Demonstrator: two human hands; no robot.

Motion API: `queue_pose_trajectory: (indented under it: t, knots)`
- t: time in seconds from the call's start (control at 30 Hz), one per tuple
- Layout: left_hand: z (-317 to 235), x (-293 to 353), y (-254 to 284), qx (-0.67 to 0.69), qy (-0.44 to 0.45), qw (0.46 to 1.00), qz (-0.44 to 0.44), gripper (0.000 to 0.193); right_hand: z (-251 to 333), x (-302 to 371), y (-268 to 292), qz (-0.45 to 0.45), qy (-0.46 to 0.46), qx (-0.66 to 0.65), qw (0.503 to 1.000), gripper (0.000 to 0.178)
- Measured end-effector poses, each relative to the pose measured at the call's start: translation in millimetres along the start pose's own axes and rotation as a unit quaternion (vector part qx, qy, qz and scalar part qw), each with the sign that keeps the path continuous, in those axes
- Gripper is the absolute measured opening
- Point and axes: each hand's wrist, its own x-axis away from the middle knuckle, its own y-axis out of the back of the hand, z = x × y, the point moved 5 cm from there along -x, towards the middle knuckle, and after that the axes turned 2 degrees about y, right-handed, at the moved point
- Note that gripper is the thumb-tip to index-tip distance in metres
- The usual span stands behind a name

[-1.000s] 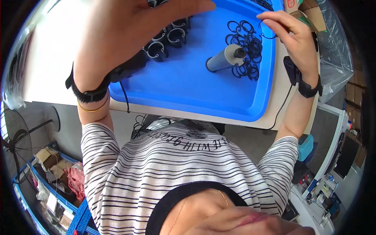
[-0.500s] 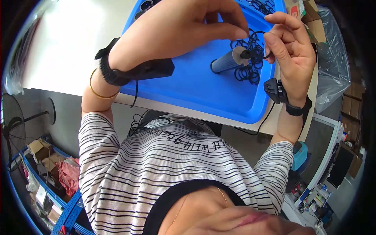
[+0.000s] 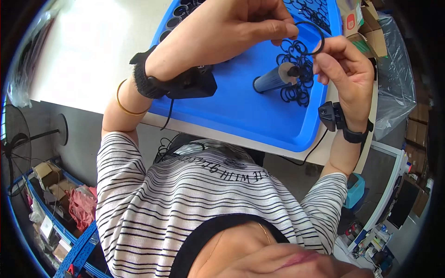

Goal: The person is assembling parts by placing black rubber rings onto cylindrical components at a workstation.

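In the head view, we see the left hand (image 3: 222,36) with thumb and fingertip narrowed on the left edge of a black ring (image 3: 321,33) and the right hand (image 3: 348,76) pinching its other side, probably so that 2 grips keep the thin loop steady above the tray. A grey cylinder (image 3: 272,80) seems to stand on end beside a pile of loose rings (image 3: 295,96), which we judge keeps both within easy reach. The blue tray (image 3: 241,109) rests on a pale table (image 3: 79,78), and around it we notice a cardboard box (image 3: 373,34), clear plastic sheeting (image 3: 394,78) and a fan (image 3: 19,143).
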Motion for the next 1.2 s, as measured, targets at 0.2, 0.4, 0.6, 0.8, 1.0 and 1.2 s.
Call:
queue_pose_trajectory:
  t: [0.2,0.4,0.6,0.8,1.0,1.2]
  knots:
    - [-5.8,-3.5,-1.9,-0.043,-0.093,0.992,0.068,0.024,-7.6,-4.5,6.0,0.018,0.000,0.026,1.000,0.017]
    - [4.5,-0.3,-2.6,0.032,0.071,0.994,0.072,0.026,-12.9,-5.1,9.7,0.035,-0.019,-0.017,0.999,0.019]
    - [6.1,-1.6,-1.5,0.018,0.077,0.994,0.079,0.025,-14.6,-4.8,10.8,0.036,-0.027,-0.023,0.999,0.021]
    - [8.2,-4.1,-3.6,0.064,0.052,0.992,0.100,0.022,-14.5,-4.9,10.6,0.037,-0.024,-0.037,0.998,0.021]
    - [12.4,-4.9,-6.2,0.077,0.053,0.989,0.117,0.019,-14.4,-5.4,11.1,0.035,-0.019,-0.033,0.999,0.022]
    - [1.0,-4.6,-6.9,-0.059,-0.072,0.987,0.128,0.018,-14.9,-5.4,11.6,0.034,-0.023,-0.037,0.998,0.021]
